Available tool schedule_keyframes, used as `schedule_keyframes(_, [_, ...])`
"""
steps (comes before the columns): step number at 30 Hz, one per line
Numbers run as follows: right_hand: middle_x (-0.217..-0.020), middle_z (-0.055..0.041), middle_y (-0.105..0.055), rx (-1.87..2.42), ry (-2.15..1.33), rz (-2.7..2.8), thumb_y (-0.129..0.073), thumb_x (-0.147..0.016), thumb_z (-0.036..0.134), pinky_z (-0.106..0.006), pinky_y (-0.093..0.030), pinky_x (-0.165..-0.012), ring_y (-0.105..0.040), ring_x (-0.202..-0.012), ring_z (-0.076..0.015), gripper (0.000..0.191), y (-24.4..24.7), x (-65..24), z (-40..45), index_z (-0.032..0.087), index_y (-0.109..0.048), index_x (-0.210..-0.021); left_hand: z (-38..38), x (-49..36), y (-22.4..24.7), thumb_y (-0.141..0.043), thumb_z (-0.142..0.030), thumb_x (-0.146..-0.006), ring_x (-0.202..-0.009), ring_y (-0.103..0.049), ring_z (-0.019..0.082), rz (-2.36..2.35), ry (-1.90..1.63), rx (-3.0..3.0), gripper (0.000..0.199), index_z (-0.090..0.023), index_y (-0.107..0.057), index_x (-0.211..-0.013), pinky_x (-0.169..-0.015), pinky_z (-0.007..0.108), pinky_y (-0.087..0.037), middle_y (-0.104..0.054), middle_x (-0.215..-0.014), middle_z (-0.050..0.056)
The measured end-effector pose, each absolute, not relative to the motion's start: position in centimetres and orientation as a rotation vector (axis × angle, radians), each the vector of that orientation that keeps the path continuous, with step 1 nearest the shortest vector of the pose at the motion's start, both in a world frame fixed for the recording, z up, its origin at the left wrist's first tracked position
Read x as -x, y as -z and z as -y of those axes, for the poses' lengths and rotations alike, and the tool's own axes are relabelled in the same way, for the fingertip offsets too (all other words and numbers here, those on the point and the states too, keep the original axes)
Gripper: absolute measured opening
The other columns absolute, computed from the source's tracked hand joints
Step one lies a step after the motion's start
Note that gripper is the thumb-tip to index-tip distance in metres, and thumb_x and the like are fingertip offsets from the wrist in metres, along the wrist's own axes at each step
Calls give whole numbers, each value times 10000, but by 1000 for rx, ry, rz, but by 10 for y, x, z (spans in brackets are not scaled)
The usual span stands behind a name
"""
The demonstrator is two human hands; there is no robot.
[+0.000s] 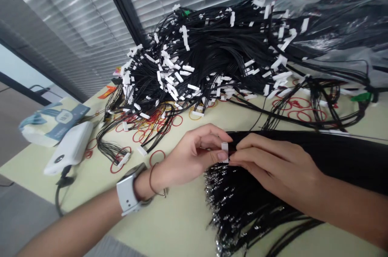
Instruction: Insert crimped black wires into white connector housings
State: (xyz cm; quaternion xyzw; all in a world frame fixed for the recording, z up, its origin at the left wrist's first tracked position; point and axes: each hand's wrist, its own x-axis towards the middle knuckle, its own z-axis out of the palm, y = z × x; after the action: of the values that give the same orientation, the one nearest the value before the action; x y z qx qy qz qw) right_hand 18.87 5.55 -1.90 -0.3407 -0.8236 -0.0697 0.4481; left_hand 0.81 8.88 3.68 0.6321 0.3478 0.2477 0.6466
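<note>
My left hand (pixel 194 154), with a watch and a thin band at its wrist, pinches a small white connector (pixel 224 152) between thumb and fingers. Just to the right, my right hand (pixel 273 160) has its fingers pressed together at the connector's edge; what they grip is hidden. Under and beside both hands lies a thick bundle of black wires (pixel 339 148) with shiny metal ends at its left side. Behind the hands is a large heap of black cables (pixel 218 55) with many white connectors.
Red and yellow rubber bands (pixel 157 158) lie scattered on the pale yellow table (pixel 169 220). A white power bank (pixel 69 148) with a plugged-in cable and a tissue pack (pixel 54 121) are at the left. Clear plastic bags (pixel 342 18) lie at the back right, by window blinds.
</note>
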Motion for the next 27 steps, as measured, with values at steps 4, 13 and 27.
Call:
schedule_keyframes(4, [-780, 25, -580, 890, 243, 2080, -459, -884, 157, -138, -367, -611, -488, -666, 4, 165, 14, -192, -60, 172, -608, -814, -94, -6, -33, -630, -144, -761, -684, -582, -17, -805, -588, -1507, 247, -150, -526, -985, -657, 49, -471, -591, -757, -38])
schedule_keyframes(13, [-762, 7, -528, 776, 369, 2409, -571, -789, 135, -229, -308, -682, -430, -709, -77, 43, 0, -200, -65, 165, -558, -761, -101, -3, -30, -583, -178, -789, -679, -532, -14, -1182, -721, -1629, 356, -163, -510, -1137, -626, 83, -436, -563, -817, -24])
schedule_keyframes(27, [-810, -1, -538, 1057, -137, 2398, -390, -852, 80, -189, -346, -625, -458, -709, -48, 152, -1, -209, -63, 149, -511, -792, -102, -3, -37, -594, -146, -775, -671, -524, -16, -1102, -605, -1539, 136, -107, -545, -895, -643, 101, -393, -584, -753, -26])
